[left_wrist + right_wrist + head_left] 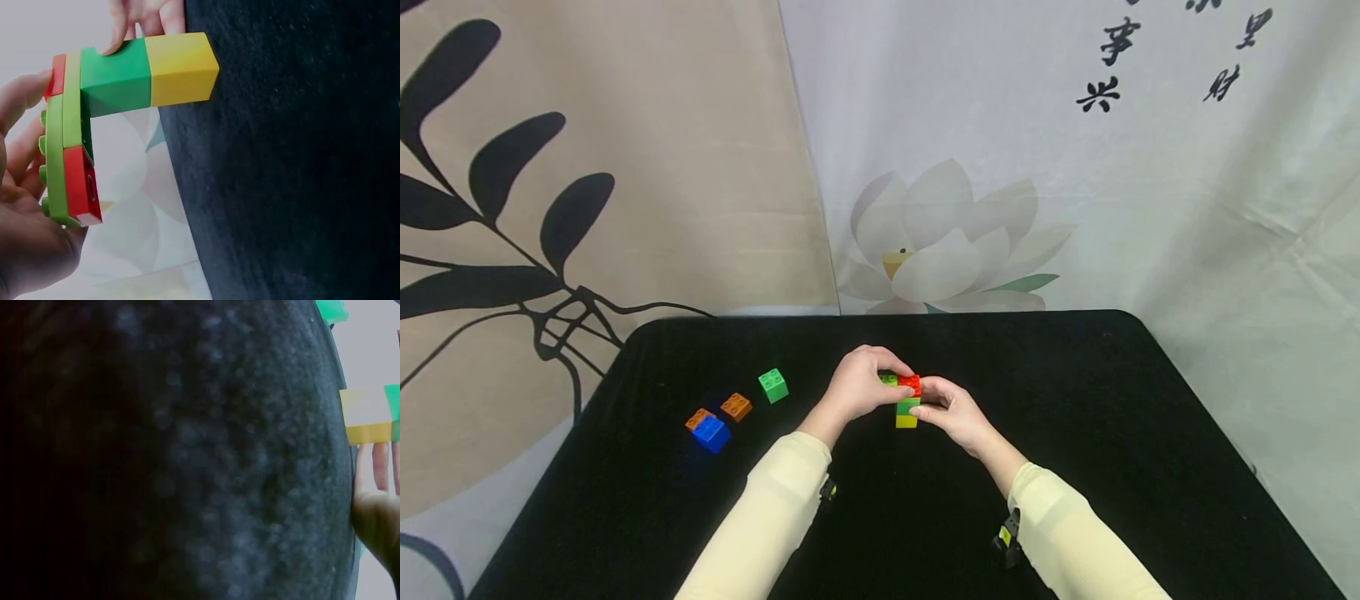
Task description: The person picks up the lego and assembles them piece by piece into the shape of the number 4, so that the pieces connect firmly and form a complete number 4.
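Pale cloth (700, 167) is hung behind a black table (1097, 400); dark leaves (516, 162) are printed on it at left, a white lotus (951, 250) near the middle and black characters (1120, 40) at right. On the table's left, an orange brick (697, 418) is partly hidden by a blue brick (711, 433) on its near side. Farther right, a second orange brick (737, 407) is seen, followed by a loose green brick (773, 387). Around the table's middle, the top of a joined brick stack (907, 409) is pinched by the left hand (861, 385), its thumb and fingers parted only by the piece between them. Light green strips (55, 162) and red bricks (79, 184) are joined at that end, with a green block (119, 81) below and a yellow block (181, 72) lowest. From the right, the green block is gripped by the right hand (955, 417), its fingers partly hidden behind the stack. Whether the table is touched by the stack cannot be told. Both forearms are covered by pale yellow sleeves (775, 500).
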`<state>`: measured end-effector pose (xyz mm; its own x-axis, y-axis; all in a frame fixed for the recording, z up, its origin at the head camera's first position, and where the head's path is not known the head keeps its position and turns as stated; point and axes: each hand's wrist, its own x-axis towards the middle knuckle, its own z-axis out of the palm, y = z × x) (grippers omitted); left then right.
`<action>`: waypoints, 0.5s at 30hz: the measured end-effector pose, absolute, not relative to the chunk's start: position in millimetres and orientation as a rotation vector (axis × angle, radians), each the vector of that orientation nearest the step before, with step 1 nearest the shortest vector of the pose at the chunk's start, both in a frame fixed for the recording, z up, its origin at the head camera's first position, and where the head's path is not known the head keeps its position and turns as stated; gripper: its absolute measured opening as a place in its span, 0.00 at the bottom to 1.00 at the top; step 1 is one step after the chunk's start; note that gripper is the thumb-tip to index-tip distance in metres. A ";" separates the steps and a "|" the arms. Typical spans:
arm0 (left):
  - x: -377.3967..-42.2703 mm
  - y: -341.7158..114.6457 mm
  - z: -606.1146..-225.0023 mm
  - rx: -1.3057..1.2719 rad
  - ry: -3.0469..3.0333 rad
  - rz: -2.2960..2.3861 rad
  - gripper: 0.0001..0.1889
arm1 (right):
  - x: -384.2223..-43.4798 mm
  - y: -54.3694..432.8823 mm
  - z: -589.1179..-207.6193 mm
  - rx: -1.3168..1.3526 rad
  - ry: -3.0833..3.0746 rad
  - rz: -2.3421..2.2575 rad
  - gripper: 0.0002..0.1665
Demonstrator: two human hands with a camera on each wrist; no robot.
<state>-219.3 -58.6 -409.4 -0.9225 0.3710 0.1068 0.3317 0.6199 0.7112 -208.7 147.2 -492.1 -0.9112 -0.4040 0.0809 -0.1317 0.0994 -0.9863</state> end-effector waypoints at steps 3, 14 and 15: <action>-219.3 -59.3 -410.3 0.606 2.782 1.216 0.09 | -209.1 146.7 -491.0 -0.527 2.170 -1.895 0.22; -220.3 -61.8 -413.9 0.647 2.779 1.237 0.09 | -207.6 147.3 -490.7 -0.527 2.181 -1.884 0.22; -220.0 -62.2 -414.4 0.644 2.777 1.243 0.10 | -207.1 147.1 -490.3 -0.527 2.179 -1.884 0.23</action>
